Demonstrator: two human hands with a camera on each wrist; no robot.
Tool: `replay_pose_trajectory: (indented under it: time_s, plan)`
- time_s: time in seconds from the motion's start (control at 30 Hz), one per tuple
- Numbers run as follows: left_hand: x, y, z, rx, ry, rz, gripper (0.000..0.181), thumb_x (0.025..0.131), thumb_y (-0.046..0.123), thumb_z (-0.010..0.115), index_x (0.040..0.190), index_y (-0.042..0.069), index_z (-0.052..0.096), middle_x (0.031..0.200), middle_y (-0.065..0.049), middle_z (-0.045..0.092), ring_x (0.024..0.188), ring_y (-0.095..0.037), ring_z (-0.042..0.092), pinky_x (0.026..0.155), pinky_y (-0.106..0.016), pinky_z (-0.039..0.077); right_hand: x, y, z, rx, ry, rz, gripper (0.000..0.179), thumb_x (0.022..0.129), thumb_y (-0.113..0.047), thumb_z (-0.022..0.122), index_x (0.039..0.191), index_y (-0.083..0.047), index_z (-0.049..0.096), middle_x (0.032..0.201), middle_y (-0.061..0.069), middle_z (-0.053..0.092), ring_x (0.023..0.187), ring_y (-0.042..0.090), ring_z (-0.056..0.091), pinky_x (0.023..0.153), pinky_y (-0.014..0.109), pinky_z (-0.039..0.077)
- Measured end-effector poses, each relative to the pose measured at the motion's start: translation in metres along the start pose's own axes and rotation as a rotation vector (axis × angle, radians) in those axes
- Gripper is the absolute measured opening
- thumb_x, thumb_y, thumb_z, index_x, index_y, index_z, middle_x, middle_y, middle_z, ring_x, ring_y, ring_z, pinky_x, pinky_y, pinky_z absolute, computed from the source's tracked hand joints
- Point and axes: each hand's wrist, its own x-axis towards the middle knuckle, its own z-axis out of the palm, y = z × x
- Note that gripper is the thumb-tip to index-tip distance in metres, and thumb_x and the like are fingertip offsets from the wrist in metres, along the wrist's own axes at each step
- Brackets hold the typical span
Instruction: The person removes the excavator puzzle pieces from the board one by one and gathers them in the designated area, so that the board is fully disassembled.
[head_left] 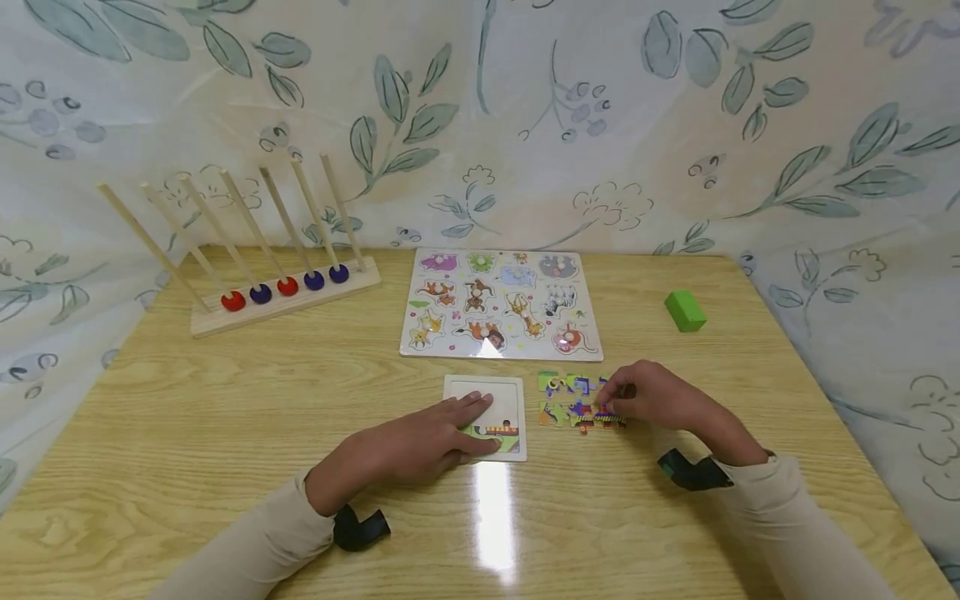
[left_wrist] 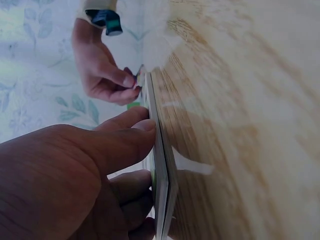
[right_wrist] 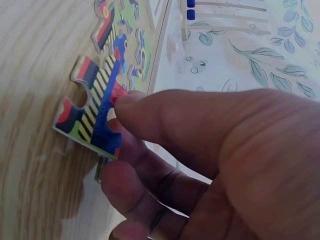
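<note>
My left hand (head_left: 416, 440) rests with extended fingers on a small white puzzle frame (head_left: 522, 400), thumb near its lower edge. Inside the frame, partly covered by that hand, are fitted pieces with a green and striped picture (head_left: 504, 432). To the right of the frame, my right hand (head_left: 663, 400) pinches a jigsaw piece (right_wrist: 97, 107) between thumb and fingers. This piece is blue with yellow-and-black stripes, black and red; it looks tilted up from the table in the right wrist view. Several loose jigsaw pieces (head_left: 553, 413) lie in two rows beside that hand.
Behind the frame lies an animal peg puzzle board (head_left: 407, 343). A wooden peg stand (head_left: 300, 302) with red and blue beads stands at the back left. At the right sits a green block (head_left: 686, 311). Patterned fabric (head_left: 480, 125) hangs behind the wooden table (head_left: 225, 417).
</note>
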Motion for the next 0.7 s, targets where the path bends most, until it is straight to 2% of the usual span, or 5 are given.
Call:
replay_pose_trajectory:
  time_s: [0.13,0.33,0.5,0.7]
  plan:
    - [0.000,0.001,0.000,-0.023,-0.007,-0.007,0.038,0.102,0.017,0.054,0.139,0.023,0.057,0.159,-0.013,0.021,0.146,-0.028,0.016,0.114,-0.043,0.024,-0.001,0.001,0.001,-0.028,0.010,0.012,0.007,0.088,-0.001,0.068,0.090,-0.005,0.074,0.088,0.002,0.070,0.076,0.013,0.054,0.064,0.027,0.046]
    - [0.002,0.000,-0.003,-0.061,-0.017,-0.052,0.037,0.101,0.017,0.055,0.137,0.023,0.059,0.158,-0.011,0.024,0.146,-0.025,0.017,0.114,-0.040,0.025,-0.002,-0.001,0.000,-0.037,0.021,-0.003,0.008,0.088,-0.001,0.069,0.092,-0.005,0.074,0.091,0.000,0.069,0.076,0.014,0.054,0.064,0.026,0.047]
    - [0.004,0.000,-0.005,-0.080,-0.027,-0.044,0.038,0.100,0.016,0.057,0.137,0.019,0.059,0.157,-0.013,0.025,0.145,-0.025,0.018,0.113,-0.038,0.026,-0.001,-0.004,0.000,-0.014,0.049,0.001,0.011,0.088,0.001,0.067,0.096,-0.003,0.074,0.094,0.002,0.068,0.077,0.015,0.054,0.063,0.026,0.047]
    - [0.001,-0.002,-0.008,-0.118,0.000,-0.074,0.043,0.099,0.019,0.059,0.142,0.016,0.054,0.158,-0.008,0.026,0.145,-0.022,0.019,0.112,-0.038,0.028,0.005,-0.013,0.005,0.027,0.049,-0.062,0.013,0.090,0.002,0.065,0.098,-0.001,0.074,0.097,0.005,0.070,0.082,0.014,0.059,0.066,0.026,0.050]
